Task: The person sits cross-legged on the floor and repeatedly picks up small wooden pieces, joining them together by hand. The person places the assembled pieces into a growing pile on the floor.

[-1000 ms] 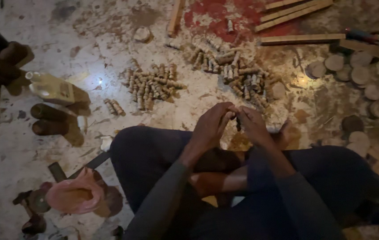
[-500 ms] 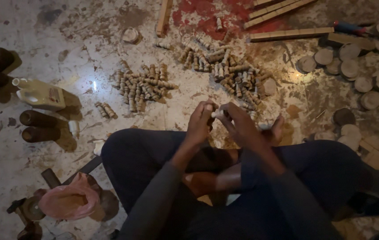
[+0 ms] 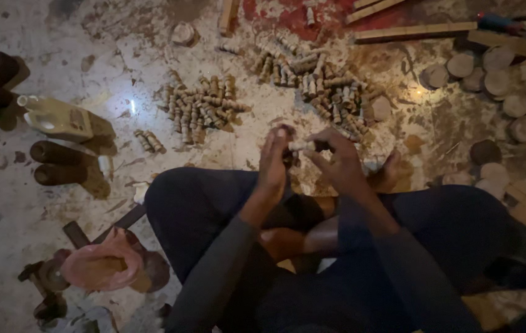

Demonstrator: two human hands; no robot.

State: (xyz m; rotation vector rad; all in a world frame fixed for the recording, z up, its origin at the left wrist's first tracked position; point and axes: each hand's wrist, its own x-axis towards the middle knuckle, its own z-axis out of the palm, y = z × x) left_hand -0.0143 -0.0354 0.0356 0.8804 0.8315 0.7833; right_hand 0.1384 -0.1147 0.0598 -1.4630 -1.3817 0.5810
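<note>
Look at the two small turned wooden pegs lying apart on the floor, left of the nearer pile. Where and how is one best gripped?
Probably across the middle, pinched from above. The two pegs lie flat side by side on the floor, clear of the nearer pile, so the long sides are open. Both hands, left hand and right hand, are busy with a small pale piece.

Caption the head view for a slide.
Seated cross-legged, left hand and right hand hold a small wooden peg above piles of pegs.
</note>
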